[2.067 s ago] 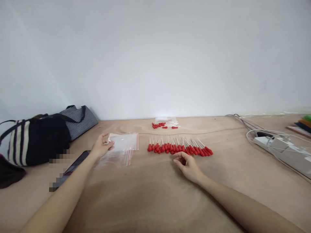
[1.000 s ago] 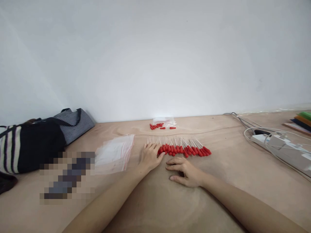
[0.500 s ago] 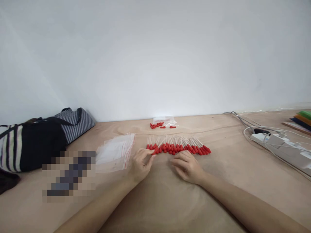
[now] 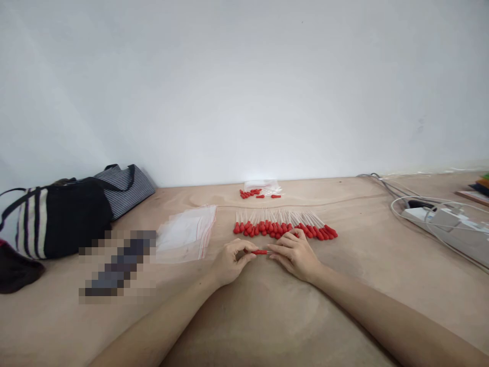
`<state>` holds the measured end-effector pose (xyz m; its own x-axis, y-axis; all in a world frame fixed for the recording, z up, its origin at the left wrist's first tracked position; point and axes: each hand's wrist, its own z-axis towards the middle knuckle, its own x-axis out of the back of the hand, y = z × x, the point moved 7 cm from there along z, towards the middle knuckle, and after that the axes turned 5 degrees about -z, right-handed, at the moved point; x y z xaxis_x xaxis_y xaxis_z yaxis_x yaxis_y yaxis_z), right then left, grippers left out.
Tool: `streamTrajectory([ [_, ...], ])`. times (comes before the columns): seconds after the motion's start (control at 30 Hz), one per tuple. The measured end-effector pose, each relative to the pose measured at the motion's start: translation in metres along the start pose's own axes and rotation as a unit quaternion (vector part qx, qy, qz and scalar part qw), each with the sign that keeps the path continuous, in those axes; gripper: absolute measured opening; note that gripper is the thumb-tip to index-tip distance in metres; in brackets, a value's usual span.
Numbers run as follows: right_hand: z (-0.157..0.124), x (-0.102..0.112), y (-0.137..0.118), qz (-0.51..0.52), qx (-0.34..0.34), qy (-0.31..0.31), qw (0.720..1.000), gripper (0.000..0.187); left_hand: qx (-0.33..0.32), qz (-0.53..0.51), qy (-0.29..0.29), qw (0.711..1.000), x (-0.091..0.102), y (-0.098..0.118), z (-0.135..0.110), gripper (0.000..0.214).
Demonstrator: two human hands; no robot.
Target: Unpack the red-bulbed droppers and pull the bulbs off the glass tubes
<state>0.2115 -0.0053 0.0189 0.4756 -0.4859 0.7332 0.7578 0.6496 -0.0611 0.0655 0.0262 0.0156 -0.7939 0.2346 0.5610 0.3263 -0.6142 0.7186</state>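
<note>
A row of several small droppers with red rubber bulbs (image 4: pixel 284 228) lies across the middle of the wooden table (image 4: pixel 244 316). Just in front of it, my left hand (image 4: pixel 228 265) and my right hand (image 4: pixel 296 255) meet. Between their fingertips they pinch one dropper (image 4: pixel 260 252), lying sideways: my left hand grips its red bulb, my right hand the clear tube end. A pile of clear zip bags with red seals (image 4: pixel 187 233) lies to the left of my left hand.
Loose red bulbs and clear tubes (image 4: pixel 260 192) lie near the wall. Striped bags (image 4: pixel 72 209) stand at the left, with a blurred dark object (image 4: pixel 116 267) in front. A white power strip with cables (image 4: pixel 439 216) sits at the right; coloured sheets (image 4: pixel 479 189) lie at the far right edge.
My left hand let go of the zip bags, moved right to the row and drew one dropper out toward me. My right hand closed on its other end.
</note>
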Motion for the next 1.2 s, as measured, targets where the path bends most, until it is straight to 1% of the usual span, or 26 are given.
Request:
streamTrajectory([
  [0.1, 0.000, -0.006, 0.000, 0.009, 0.002, -0.014, 1.000, 0.022, -0.007, 0.024, -0.004, 1.000, -0.001, 0.002, 0.000, 0.013],
  [0.23, 0.003, -0.010, -0.002, 0.004, 0.006, -0.028, 1.000, 0.022, -0.037, 0.081, -0.039, 0.995, -0.009, 0.008, 0.002, 0.017],
  [0.3, 0.005, -0.010, -0.004, 0.000, 0.010, -0.027, 1.000, 0.022, -0.047, 0.109, -0.044, 0.992, -0.012, 0.009, 0.003, 0.016],
  [0.43, 0.007, -0.007, -0.007, -0.007, 0.020, -0.023, 1.000, 0.024, -0.033, 0.139, -0.038, 0.989, -0.016, 0.007, 0.005, 0.015],
  [0.6, 0.007, -0.006, -0.008, -0.011, 0.022, -0.021, 0.999, 0.026, -0.027, 0.123, -0.041, 0.991, -0.017, 0.006, 0.005, 0.016],
  [0.83, 0.005, -0.009, -0.006, -0.016, 0.015, -0.035, 0.999, 0.026, -0.029, 0.123, -0.044, 0.991, -0.016, 0.007, 0.005, 0.020],
  [1.2, 0.003, -0.010, -0.006, 0.001, 0.011, -0.036, 0.999, 0.024, -0.027, 0.108, -0.041, 0.993, -0.015, 0.009, 0.004, 0.018],
])
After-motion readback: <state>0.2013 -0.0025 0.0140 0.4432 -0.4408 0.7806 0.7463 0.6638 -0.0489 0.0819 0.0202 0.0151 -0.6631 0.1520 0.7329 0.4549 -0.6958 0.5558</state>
